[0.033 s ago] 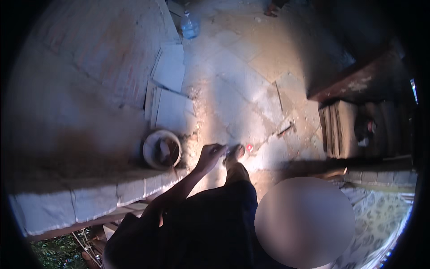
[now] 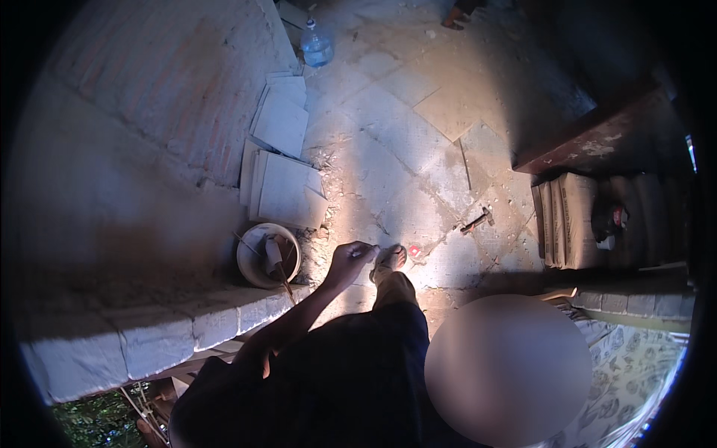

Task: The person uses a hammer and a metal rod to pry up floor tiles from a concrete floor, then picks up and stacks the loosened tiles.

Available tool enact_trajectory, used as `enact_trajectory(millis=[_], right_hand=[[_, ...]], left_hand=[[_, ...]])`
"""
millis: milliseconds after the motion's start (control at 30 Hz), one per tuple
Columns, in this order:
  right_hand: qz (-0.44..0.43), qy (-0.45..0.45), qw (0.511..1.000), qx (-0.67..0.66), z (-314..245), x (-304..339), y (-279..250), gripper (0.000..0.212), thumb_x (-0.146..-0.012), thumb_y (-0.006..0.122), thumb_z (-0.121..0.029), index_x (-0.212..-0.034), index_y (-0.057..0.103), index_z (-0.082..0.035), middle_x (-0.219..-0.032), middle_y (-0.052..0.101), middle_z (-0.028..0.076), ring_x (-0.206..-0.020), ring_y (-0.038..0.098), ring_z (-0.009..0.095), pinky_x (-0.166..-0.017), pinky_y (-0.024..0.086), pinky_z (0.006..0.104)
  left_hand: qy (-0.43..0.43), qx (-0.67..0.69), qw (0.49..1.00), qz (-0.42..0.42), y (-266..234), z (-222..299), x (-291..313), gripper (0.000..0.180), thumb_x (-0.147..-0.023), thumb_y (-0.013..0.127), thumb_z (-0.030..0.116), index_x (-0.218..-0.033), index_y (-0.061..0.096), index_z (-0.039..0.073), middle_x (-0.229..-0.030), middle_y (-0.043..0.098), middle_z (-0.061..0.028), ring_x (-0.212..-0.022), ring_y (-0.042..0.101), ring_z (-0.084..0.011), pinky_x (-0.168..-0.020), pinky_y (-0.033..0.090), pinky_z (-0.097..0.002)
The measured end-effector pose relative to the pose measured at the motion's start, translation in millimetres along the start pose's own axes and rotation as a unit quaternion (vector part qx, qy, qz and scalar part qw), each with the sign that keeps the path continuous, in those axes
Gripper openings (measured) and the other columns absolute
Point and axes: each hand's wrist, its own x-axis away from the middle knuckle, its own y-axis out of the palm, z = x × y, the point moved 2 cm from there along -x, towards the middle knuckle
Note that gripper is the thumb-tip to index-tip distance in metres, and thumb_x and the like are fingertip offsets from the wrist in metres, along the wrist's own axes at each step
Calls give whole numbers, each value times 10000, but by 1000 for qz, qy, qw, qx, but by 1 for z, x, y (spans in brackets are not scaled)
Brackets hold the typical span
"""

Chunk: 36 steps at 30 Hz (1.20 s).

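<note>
A: Locate the red object (image 2: 414,252).
B: On the floor (image 2: 366,112), just right of the foot's (image 2: 392,257) toes.
A: Grip status?
B: Left hand (image 2: 352,261): near the foot, fingers curled together; whether they pinch anything cannot be told. Right hand: grip cannot be determined.
A: Surroundings?
B: Hammer (image 2: 474,222) farther right; bucket (image 2: 241,261) at the floor's left edge, handled tool (image 2: 274,252) inside.
A: Change from the earlier frame?
B: Sharper view; hand pose practically unchanged.

A blurred oval (image 2: 508,370) covers part of the lower right, the left hand (image 2: 351,264) is too small to show any hold, and the top edge crops a dark shape (image 2: 454,19).
</note>
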Motion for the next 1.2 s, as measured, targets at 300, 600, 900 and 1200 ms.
enact_trajectory(millis=[300, 600, 900, 1200], right_hand=[[66, -298, 877, -372, -473, -20, -290, 503, -955, 595, -427, -1272, 546, -38, -1124, 657, 127, -970, 644, 209, -791, 524, 368], [156, -243, 885, -365, -504, -90, -316, 391, -916, 618, -406, -1021, 681, -35, -835, 682, 68, -697, 629, 170, -603, 502, 333], [154, 254, 856, -423, -392, -80, -169, 298, -918, 608, -314, -946, 626, -18, -766, 636, 106, -640, 639, 228, -512, 530, 392], [132, 129, 753, -631, -585, -88, -208, 404, -902, 648, -323, -1157, 601, -13, -915, 675, 116, -777, 671, 214, -631, 547, 370]], left_hand=[[19, -45, 998, 32, -12, 59, -174, 207, -924, 654, 161, -1004, 712, -22, -873, 713, -82, -788, 664, -129, -734, 528, -269], [26, -95, 995, -27, 23, 69, -346, 216, -901, 692, 190, -993, 681, -4, -848, 701, -56, -730, 642, -113, -675, 507, -260], [20, -160, 973, -166, 68, 73, -586, 275, -892, 702, 202, -1094, 694, 15, -927, 716, -79, -765, 678, -139, -708, 523, -265], [30, -183, 940, -286, 192, 127, -794, 258, -927, 648, 245, -1007, 694, 4, -877, 711, -83, -819, 668, -152, -756, 512, -294]])
